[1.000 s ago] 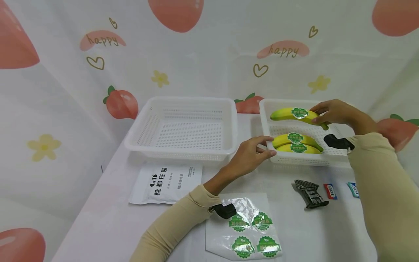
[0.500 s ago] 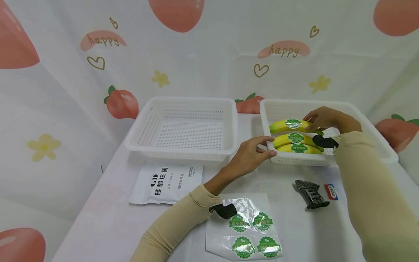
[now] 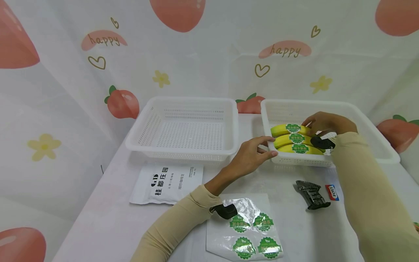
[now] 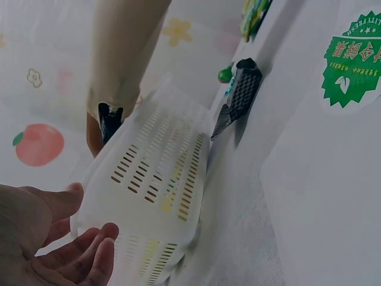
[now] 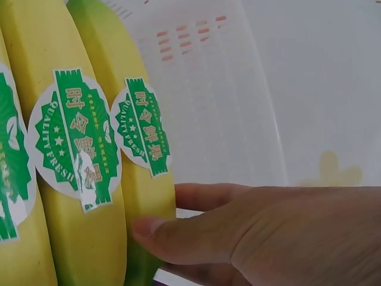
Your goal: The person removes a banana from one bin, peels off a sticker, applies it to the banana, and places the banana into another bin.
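Observation:
Three yellow bananas with green-and-white stickers lie side by side in the right white plastic basket (image 3: 376, 145). My right hand (image 3: 330, 123) holds the rearmost banana (image 3: 284, 130) near its stem end; in the right wrist view the thumb (image 5: 156, 229) lies on the peel and fingers reach behind. Against it sit the middle banana (image 3: 282, 140) and the front banana (image 3: 288, 149). At the basket's left front corner, my left hand (image 3: 247, 156) pinches the rim between thumb and fingers, also seen in the left wrist view.
Left of it stands another white basket (image 3: 190, 133), with nothing inside. A white printed pouch (image 3: 167, 183) lies before that. Under the left forearm is a sheet of green stickers (image 3: 243, 227). A black wrapped snack (image 3: 312, 194) and a small red-and-blue packet (image 3: 332, 192) lie at front right.
My right hand has lowered the rear banana into the right basket and drawn it forward against the other two. My left hand has stayed at the rim.

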Demonstrator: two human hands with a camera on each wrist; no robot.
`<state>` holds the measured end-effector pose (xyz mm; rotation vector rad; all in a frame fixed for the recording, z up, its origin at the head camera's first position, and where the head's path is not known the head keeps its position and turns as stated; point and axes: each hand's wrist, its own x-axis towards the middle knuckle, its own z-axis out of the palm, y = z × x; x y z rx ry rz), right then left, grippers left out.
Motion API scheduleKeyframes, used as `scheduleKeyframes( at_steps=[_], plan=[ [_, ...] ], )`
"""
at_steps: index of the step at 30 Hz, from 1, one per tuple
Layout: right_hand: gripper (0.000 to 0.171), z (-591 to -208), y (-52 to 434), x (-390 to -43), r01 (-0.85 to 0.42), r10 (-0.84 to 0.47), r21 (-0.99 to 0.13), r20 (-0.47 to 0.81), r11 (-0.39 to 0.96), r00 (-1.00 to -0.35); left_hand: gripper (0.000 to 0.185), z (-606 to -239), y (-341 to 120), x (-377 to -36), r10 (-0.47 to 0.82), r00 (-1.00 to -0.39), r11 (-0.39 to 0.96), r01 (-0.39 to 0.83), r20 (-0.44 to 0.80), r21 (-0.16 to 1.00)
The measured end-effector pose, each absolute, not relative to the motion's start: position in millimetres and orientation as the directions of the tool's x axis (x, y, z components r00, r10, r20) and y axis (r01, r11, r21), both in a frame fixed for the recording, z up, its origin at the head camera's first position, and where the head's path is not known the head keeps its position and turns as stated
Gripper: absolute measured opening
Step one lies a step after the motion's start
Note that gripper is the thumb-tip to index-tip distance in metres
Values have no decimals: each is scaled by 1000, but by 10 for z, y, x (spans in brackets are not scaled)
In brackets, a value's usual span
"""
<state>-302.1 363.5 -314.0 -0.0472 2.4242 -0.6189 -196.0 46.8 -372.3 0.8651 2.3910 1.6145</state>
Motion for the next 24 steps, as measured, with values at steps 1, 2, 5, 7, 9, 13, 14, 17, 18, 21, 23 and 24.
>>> scheduleKeyframes(
  at_steps=[1,2,5,7,9,13,14,17,18,21,23,24],
  plan=[
    [60,-3143,3641,-3021,123,-178,-444,-577,888,-797,47,-3723,469,-1958,524,-827,265,386,204,884],
    [61,-3149,3649,-3023,128,-178,-445,-582,886,-794,47,-3722,470,-1957,523,-828,266,386,204,883],
    [62,-3157,3698,-3022,98,-195,-452,-557,887,-807,47,-3720,474,-1956,523,-828,269,385,202,883],
    [60,-3142,3732,-3008,57,-214,-460,-515,886,-830,47,-3716,472,-1952,523,-829,270,383,199,884],
    [58,-3120,3759,-2996,-5,-241,-457,-459,890,-855,48,-3714,471,-1953,526,-828,271,382,196,884],
    [54,-3021,3715,-2892,-103,-270,-420,-361,902,-893,48,-3712,466,-1956,530,-824,280,391,198,877],
    [54,-2998,3690,-2849,-123,-274,-408,-336,905,-901,48,-3714,462,-1957,532,-823,286,395,199,873],
    [52,-2922,3604,-2675,-173,-280,-374,-255,911,-925,51,-3715,453,-1946,537,-820,307,408,198,860],
    [52,-2900,3576,-2605,-184,-278,-361,-227,914,-933,53,-3711,445,-1934,541,-819,317,410,192,856],
    [52,-2854,3515,-2401,-226,-284,-326,-142,918,-948,59,-3686,389,-1871,556,-813,367,429,175,825],
    [52,-2841,3489,-2257,-245,-286,-309,-95,919,-954,61,-3655,313,-1803,577,-797,408,472,179,781],
    [53,-2840,3482,-2184,-250,-284,-301,-78,920,-956,61,-3637,262,-1763,592,-782,424,505,192,752]
  ],
)
